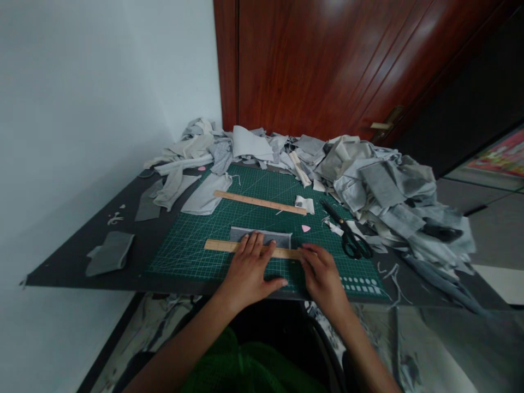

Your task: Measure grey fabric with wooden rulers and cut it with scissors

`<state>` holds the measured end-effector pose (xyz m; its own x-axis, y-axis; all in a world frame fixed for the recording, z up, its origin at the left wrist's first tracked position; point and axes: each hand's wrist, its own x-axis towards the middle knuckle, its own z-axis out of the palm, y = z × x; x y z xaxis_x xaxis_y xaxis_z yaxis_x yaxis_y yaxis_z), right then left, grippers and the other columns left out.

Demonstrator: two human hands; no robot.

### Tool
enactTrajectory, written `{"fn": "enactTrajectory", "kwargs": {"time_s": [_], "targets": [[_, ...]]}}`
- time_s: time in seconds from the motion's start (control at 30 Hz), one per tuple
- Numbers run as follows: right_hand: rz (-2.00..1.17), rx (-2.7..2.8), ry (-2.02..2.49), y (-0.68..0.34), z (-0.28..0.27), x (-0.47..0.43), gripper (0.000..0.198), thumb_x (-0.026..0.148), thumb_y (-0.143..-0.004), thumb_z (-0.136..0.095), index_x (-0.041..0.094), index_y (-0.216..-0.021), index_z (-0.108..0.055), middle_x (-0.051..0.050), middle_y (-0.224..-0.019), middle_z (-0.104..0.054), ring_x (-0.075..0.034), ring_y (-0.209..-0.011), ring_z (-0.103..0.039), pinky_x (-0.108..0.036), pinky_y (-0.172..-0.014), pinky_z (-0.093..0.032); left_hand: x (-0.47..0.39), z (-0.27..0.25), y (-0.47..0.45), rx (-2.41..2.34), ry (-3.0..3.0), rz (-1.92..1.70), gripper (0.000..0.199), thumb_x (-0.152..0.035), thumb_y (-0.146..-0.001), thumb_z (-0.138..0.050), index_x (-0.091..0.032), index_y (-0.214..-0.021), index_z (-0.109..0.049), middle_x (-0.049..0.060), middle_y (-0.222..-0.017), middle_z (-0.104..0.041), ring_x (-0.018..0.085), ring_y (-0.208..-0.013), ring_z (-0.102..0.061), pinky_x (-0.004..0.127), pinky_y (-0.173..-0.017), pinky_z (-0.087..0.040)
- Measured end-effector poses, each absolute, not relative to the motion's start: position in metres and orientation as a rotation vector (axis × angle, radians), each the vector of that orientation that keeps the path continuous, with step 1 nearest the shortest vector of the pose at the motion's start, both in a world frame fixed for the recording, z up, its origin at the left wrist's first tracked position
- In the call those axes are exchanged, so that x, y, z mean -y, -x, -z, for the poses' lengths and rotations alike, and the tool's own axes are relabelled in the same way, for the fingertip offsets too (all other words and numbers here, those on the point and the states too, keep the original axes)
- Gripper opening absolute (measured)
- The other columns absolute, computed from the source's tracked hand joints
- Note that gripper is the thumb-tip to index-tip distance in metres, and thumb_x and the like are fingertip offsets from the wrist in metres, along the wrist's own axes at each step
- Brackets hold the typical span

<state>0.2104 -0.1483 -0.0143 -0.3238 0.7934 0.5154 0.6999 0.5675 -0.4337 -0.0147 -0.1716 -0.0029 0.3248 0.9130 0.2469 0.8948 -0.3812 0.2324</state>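
A wooden ruler [221, 245] lies crosswise over a grey fabric piece [282, 238] near the front of the green cutting mat [180, 248]. My left hand [249, 267] rests flat on the ruler and the fabric, its fingers stretched forward and its thumb out to the right. At the ruler's right end, my right hand [321, 273] has its fingers curled in and closed on the wood. Part of the fabric is hidden under my left hand and the ruler. A small pink tailor's chalk [305, 228] lies just beyond my right hand.
Farther back on the mat lies a second wooden ruler [262, 202]. Black-handled scissors [347, 234] lie to the right. Behind them rises a large heap of grey fabric scraps [380, 185]. A folded grey cloth [110, 254] sits at the table's left. A wall and a brown door [311, 65] bound the back.
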Motion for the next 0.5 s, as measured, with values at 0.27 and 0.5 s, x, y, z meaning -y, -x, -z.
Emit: {"fn": "enactTrajectory", "kwargs": {"time_s": [0.27, 0.5], "targets": [[-0.249, 2.498, 1.131, -0.162, -0.003, 0.147, 0.048, 0.002, -0.086, -0.046, 0.016, -0.128, -0.065, -0.016, -0.123, -0.067, -0.03, -0.111, -0.061, -0.047, -0.098, -0.051, 0.175, 0.008, 0.016, -1.712, -2.472, -0.577, 0.086, -0.062, -0.08, -0.068, -0.016, -0.149, -0.046, 0.02, -0.159, -0.038, 0.038, -0.151, -0.028, 0.056, -0.123, -0.021], [-0.304, 2.614, 1.168, -0.163, -0.009, 0.138, 0.057, -0.005, -0.068, -0.046, 0.016, -0.116, -0.069, -0.016, -0.116, -0.069, -0.029, -0.107, -0.064, -0.041, -0.095, -0.052, 0.175, 0.008, 0.016, -1.708, -2.453, -0.545, 0.089, -0.067, -0.081, -0.066, -0.014, -0.15, -0.046, 0.022, -0.16, -0.036, 0.039, -0.151, -0.027, 0.055, -0.124, -0.021]]}}
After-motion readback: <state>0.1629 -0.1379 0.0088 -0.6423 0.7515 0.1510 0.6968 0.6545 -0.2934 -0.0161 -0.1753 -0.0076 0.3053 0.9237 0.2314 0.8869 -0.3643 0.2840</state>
